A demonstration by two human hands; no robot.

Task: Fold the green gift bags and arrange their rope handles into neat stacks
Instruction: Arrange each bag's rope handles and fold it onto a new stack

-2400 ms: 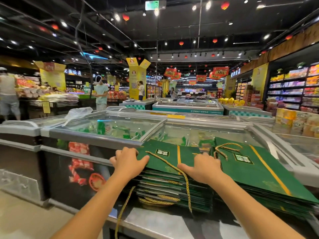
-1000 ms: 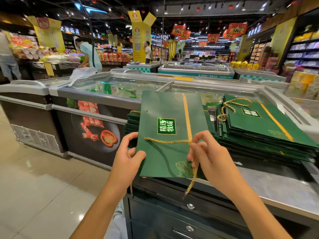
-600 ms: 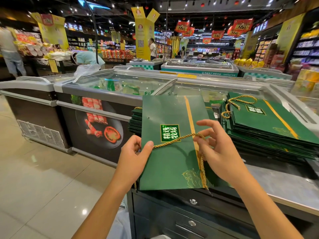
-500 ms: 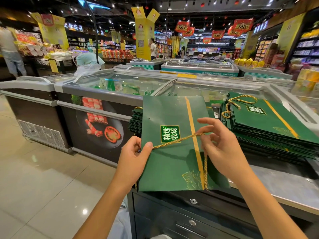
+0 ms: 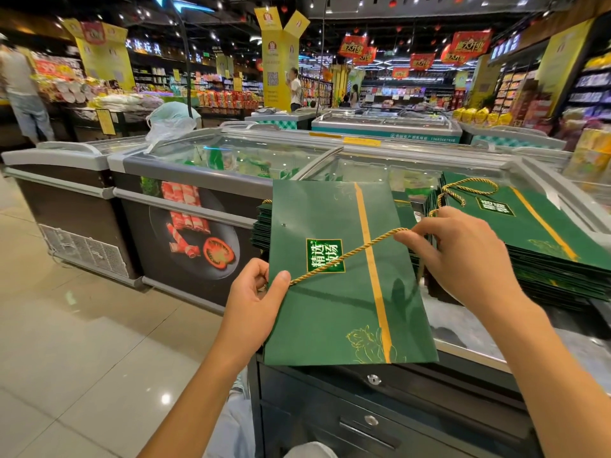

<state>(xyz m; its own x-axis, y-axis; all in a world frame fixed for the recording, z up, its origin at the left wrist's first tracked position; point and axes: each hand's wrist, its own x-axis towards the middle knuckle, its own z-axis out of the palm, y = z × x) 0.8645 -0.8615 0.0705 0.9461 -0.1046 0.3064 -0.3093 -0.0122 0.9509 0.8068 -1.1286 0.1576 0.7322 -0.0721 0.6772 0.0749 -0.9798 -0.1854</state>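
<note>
Left hand (image 5: 254,299) gripping left edge of flat green paper gift bag (image 5: 344,292), thumb pinning gold twisted rope handle (image 5: 347,256). Right hand (image 5: 463,256) pinching that cord taut across the bag. Held over grey metal counter (image 5: 463,342), before stacks of folded green bags (image 5: 545,252).

Held bag (image 5: 330,309) over the near edge of the desk (image 5: 469,338) — left stack (image 5: 260,226) behind it, right stack (image 5: 545,256) toward the right edge; freezers (image 5: 231,157) beyond.
</note>
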